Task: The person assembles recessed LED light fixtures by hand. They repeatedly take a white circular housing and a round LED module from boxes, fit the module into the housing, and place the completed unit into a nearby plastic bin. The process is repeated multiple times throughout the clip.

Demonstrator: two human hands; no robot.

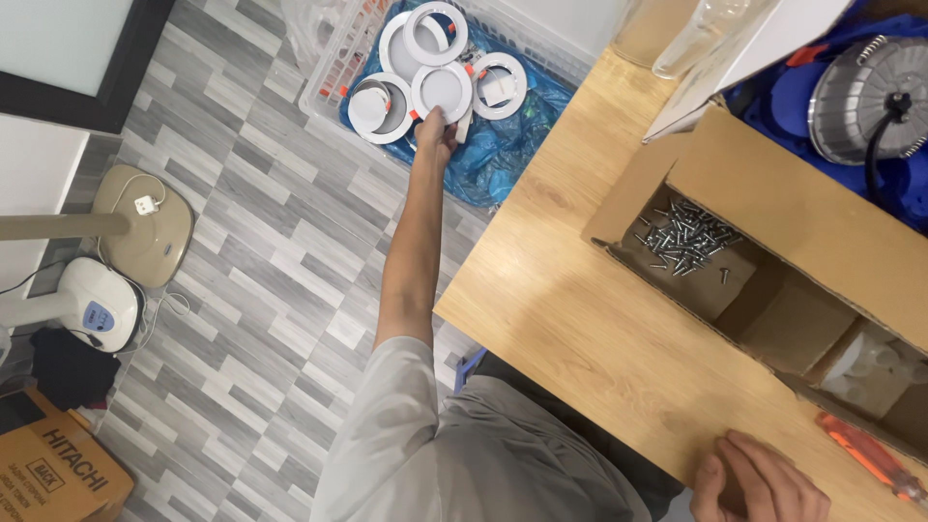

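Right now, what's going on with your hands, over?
Left hand down in white basket, gripping a round white downlight. Right hand resting on wooden table, holding nothing. Nothing blocking the reach.

Right hand (759, 480): cut by the bottom edge, grip not readable. Orange-handled screwdriver (875, 459): tip beyond the right edge; round grey fixture (865, 97): clipped at the right edge. Left hand (435, 130): fingertips hidden against a white round downlight (442, 92), hold uncertain; screws (686, 237) in the cardboard box (802, 208) too small to count.
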